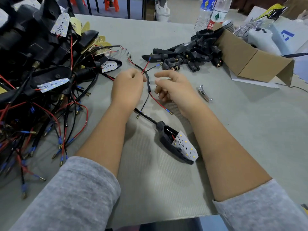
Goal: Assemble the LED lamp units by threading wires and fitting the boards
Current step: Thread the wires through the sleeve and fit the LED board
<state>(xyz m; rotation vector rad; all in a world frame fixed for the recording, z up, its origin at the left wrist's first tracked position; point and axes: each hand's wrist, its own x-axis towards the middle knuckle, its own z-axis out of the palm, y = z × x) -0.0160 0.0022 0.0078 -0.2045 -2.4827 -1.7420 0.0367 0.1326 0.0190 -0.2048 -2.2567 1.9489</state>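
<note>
The left hand (127, 85) pinches a thin, limp wire harness (148, 85) at its sleeved junction; the right hand (173, 87) hovers just beside it, loosely curled and empty. Light, floppy; best held at the sleeve.

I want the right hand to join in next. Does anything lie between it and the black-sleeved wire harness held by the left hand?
Nothing visible does. The right hand hovers open just right of the black-sleeved wire harness, which the left hand pinches near its red and black branch wires. Only bare grey table shows in the gap.
</note>
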